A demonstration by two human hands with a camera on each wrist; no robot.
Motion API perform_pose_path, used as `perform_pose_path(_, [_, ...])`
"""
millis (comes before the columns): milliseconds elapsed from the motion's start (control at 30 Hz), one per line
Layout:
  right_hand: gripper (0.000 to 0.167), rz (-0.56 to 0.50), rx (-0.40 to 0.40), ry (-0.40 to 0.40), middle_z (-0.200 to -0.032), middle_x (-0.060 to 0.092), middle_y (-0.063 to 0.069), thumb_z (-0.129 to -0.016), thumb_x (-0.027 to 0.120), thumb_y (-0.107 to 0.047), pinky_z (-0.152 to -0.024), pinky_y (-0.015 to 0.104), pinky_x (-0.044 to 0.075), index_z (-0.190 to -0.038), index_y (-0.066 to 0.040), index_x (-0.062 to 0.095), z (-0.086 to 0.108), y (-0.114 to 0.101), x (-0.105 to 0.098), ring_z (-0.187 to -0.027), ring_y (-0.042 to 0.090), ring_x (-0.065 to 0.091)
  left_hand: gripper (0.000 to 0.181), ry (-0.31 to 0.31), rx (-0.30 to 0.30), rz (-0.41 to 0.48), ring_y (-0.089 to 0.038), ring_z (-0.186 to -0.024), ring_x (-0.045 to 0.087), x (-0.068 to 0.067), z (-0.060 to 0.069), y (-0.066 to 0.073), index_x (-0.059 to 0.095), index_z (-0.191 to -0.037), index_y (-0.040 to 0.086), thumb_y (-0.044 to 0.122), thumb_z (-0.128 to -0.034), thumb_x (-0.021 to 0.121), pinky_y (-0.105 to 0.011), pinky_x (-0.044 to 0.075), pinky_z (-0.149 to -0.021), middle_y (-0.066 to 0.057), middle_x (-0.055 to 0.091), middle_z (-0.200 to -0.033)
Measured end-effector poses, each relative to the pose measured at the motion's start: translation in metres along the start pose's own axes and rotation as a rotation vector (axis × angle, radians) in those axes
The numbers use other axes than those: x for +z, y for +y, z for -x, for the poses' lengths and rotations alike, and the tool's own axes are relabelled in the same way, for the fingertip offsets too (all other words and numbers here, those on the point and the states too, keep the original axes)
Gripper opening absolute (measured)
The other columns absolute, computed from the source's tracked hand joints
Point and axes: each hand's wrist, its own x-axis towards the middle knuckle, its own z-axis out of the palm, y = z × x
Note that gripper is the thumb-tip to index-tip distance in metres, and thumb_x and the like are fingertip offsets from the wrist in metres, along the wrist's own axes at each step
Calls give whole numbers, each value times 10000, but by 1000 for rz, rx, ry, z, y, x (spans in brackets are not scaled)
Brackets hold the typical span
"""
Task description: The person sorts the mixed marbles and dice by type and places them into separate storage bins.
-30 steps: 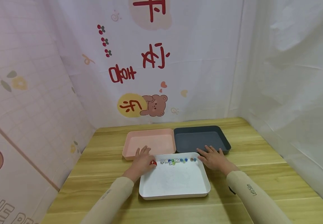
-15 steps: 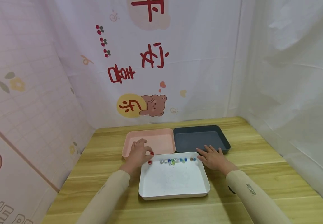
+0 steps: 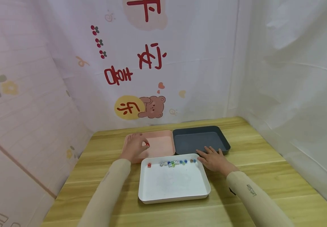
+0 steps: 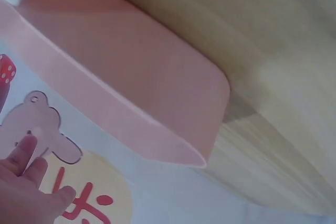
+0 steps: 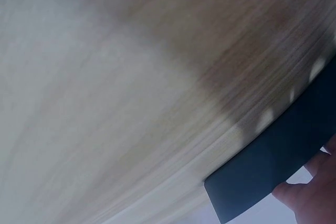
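My left hand (image 3: pixel 134 146) pinches a red die (image 3: pixel 147 145) between thumb and finger, above the pink tray (image 3: pixel 163 143). In the left wrist view the same red die (image 4: pixel 6 70) shows white dots at the left edge. Another red die (image 3: pixel 149 165) lies in the back left corner of the white tray (image 3: pixel 174 186). White dice (image 3: pixel 165 163) and blue and green marbles (image 3: pixel 181 162) lie in a row along that tray's back side. My right hand (image 3: pixel 214 159), fingers spread, rests by the white tray's back right corner, its fingertips at the dark tray's front rim.
The dark grey tray (image 3: pixel 200 140) stands beside the pink one, behind the white tray. All three are on a wooden table (image 3: pixel 254 164). Printed white cloth (image 3: pixel 197 63) hangs behind the table and along both sides.
My left hand has picked one red die out of the white tray and carried it back and left over the pink tray. The right hand stays in place; the head view shifts slightly.
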Motion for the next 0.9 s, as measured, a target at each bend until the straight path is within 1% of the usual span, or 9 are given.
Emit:
perform_pose_path(133, [550,2,2,-6,-1563,280,272,-1077,332,-452,-1057,763,108,-1540,-160,387,-1,-1,0,-1429,502,221,52,7,-33,14,-350,-1314,418,8,-6,-9,754,-909,194,241,-893,764,-603,206,-1107,-147,563,-1332])
perform_pose_path(233, [546,-8,2,-13,-1563,278,275,-1078,339,-446,-1056,764,106,-1539,-158,389,0,-3,-1,-1430,504,217,53,10,-51,37,-346,-1330,396,17,-6,-14,743,-941,182,217,-902,752,-590,177,-1126,-135,555,-1340])
perform_pose_path(333, [549,-12,3,-15,-1564,277,273,-1077,337,-449,-1059,762,101,-1540,-159,387,0,-4,-1,-1434,500,212,62,11,-67,61,-344,-1335,385,24,-5,-17,734,-951,157,192,-902,747,-601,136,-1141,-121,576,-1315])
perform_pose_path(433, [550,-3,3,-15,-1566,277,268,-1078,331,-454,-1061,760,102,-1543,-164,383,0,-5,0,-1436,495,212,55,8,-82,56,-355,-1355,376,29,-5,-18,741,-938,148,186,-899,749,-639,96,-1144,-126,591,-1322])
perform_pose_path(533, [546,4,7,-12,-1565,283,265,-1078,333,-451,-1061,759,109,-1541,-167,387,0,-5,-1,-1435,493,218,68,2,-108,56,-368,-1372,363,31,-5,-18,749,-946,141,194,-905,743,-663,80,-1137,-147,566,-1363])
perform_pose_path(633, [542,7,10,-12,-1562,287,266,-1078,338,-445,-1061,758,113,-1539,-165,391,0,-6,-2,-1433,494,221,134,-5,-138,65,-357,-1354,375,30,-5,-16,737,-1025,129,213,-922,727,-653,95,-1141,-129,551,-1356])
perform_pose_path(767, [542,4,12,-17,-1563,283,269,-1079,339,-442,-1063,757,111,-1540,-162,387,1,-6,-3,-1433,497,218,217,-6,-140,57,-338,-1327,400,30,-4,-15,704,-1131,120,223,-939,710,-643,127,-1141,-92,569,-1301])
perform_pose_path(900, [542,0,13,-15,-1561,285,272,-1079,339,-440,-1061,759,110,-1540,-159,387,1,-6,-3,-1432,500,217,261,-20,-155,25,-312,-1350,386,27,-2,-16,684,-1183,147,254,-946,700,-616,114,-1156,-72,552,-1346])
